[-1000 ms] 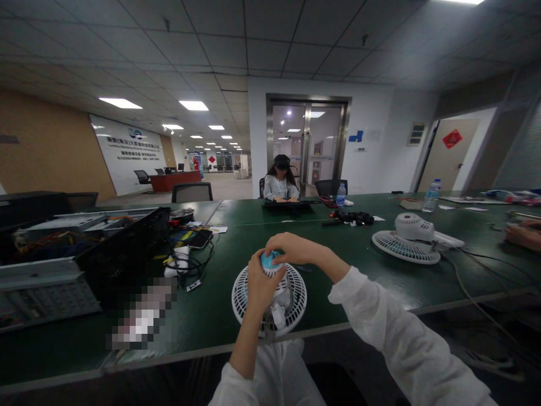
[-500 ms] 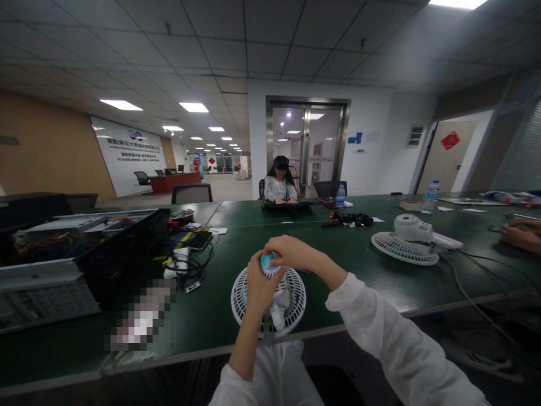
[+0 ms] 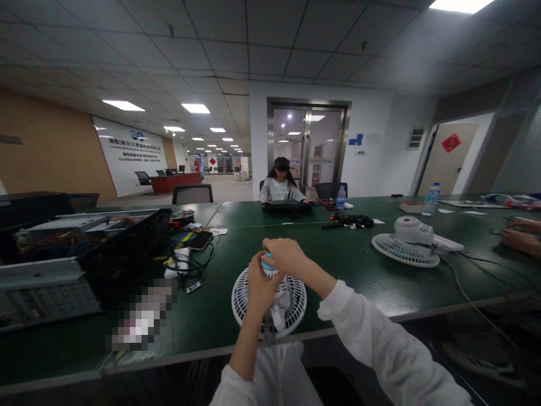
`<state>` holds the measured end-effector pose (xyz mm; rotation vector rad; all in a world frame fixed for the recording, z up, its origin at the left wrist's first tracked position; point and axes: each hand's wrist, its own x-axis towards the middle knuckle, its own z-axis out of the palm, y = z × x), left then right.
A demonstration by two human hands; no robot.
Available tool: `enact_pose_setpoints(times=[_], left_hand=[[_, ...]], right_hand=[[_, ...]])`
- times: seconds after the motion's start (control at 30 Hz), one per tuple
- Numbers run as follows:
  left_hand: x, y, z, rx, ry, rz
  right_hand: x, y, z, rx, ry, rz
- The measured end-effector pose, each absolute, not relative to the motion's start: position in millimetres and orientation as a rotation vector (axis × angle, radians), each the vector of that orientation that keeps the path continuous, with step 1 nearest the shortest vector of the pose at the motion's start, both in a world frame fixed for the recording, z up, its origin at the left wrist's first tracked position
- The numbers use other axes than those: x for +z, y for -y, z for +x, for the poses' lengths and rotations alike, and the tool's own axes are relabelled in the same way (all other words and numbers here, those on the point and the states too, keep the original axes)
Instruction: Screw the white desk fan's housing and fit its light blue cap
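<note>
A small white fan (image 3: pixel 298 304) lies on its round grille at the table's front edge, right before me. From the left, my left hand (image 3: pixel 258 285) wraps round its motor housing. My right hand (image 3: pixel 286 256) reaches over the top, with its fingers closed on a round light-blue piece (image 3: pixel 267 261) at the end of that housing. The fingers cover most of this piece, and whether it is loose or fixed I cannot tell.
To the left stands an open computer case (image 3: pixel 97 254) beside tangled cables (image 3: pixel 198 265). A second white fan (image 3: pixel 406 248) lies at right, its cord trailing. Water bottles (image 3: pixel 431 198) stand farther back. Across the table (image 3: pixel 338 248) sits a person (image 3: pixel 280 186); another person's hand (image 3: pixel 522 237) shows at the right edge.
My right hand has turned and shifted slightly left over the blue piece, covering more of it. My left hand and the fan hold still. The person opposite has spread their arms.
</note>
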<state>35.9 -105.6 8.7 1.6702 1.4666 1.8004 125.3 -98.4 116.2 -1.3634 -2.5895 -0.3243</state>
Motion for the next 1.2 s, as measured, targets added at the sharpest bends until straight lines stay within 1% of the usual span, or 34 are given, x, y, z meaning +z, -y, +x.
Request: enact_pose_setpoints(times=[0.43, 0.63, 0.83, 0.93, 1.13, 1.2], left_hand=[[9.5, 105.2, 34.6, 1.795, -1.464, 1.666], [8.1, 104.6, 35.6, 1.785, -1.455, 1.667], [11.2, 108.0, 34.4, 1.741, -1.491, 1.632], [12.0, 108.7, 34.7, 1.735, -1.497, 1.636], [11.4, 108.4, 34.7, 1.718, -1.526, 1.640], [10.8, 108.1, 34.5, 1.719, -1.521, 1.649]], right_hand=[[112.4, 98.0, 109.0, -0.386, 2.496, -1.498], [110.2, 96.9, 106.4, -0.315, 2.481, -1.535], [106.2, 86.8, 112.4, -0.156, 2.424, -1.602], [110.1, 84.0, 126.1, -0.021, 2.428, -1.467], [122.3, 79.9, 155.1, 0.174, 2.684, -0.780], [122.3, 76.0, 159.1, 0.222, 2.756, -0.666]])
